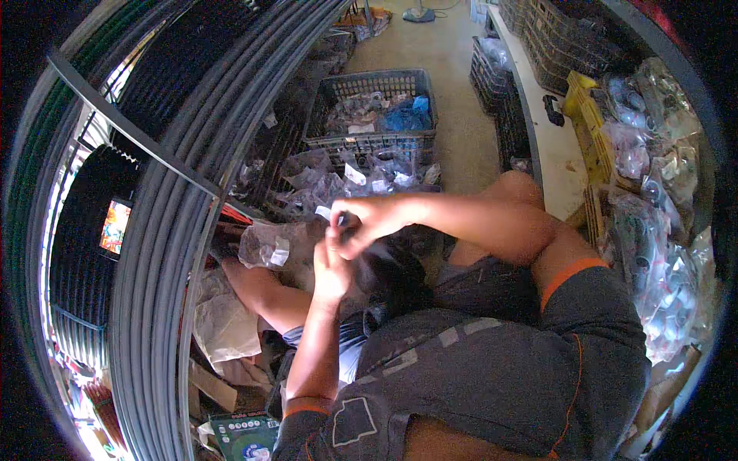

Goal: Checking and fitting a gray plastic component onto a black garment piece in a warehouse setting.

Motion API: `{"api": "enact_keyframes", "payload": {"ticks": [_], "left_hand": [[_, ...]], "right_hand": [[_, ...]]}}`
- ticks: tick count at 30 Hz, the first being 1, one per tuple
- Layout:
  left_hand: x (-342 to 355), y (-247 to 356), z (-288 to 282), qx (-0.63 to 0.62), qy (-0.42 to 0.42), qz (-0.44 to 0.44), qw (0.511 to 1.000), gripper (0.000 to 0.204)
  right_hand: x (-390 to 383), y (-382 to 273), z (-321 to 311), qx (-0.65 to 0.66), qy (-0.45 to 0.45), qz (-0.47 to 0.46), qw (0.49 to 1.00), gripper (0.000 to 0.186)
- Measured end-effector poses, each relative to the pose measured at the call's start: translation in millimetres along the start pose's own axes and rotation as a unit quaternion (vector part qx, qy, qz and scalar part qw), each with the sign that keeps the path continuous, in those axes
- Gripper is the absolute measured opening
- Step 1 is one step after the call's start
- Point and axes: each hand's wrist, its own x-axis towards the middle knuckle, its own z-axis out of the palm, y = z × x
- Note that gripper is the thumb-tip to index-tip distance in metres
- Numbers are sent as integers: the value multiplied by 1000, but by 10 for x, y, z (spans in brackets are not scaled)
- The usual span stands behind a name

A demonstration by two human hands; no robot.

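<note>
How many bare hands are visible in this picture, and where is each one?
2: the left hand is near the middle of the view, and the right hand is just above it, to its right. No other hand shows.

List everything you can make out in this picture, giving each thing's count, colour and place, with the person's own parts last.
Tubing: many lengths, grey, left
Black crate: one, black, upper centre
Blue bag: one, blue, inside that crate
Clear bags: several, clear, before that crate
Yellow crate: at least one, yellow, right
Bagged parts: many, greyish in clear plastic, far right
Box: one, green, lower left
Shirt: one, dark with orange trim, lower centre
Left hand: one, bare, centre
Right hand: one, bare, centre, meeting the left; anything held is unclear
</note>
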Motion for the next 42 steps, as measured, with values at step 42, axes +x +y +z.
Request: {"api": "enact_keyframes", "payload": {"ticks": [42], "left_hand": [[280, -227, -3, -334, 77, -255, 904, 59]], "right_hand": [[-3, 4, 97, -333, 144, 5, 932, 38]]}}
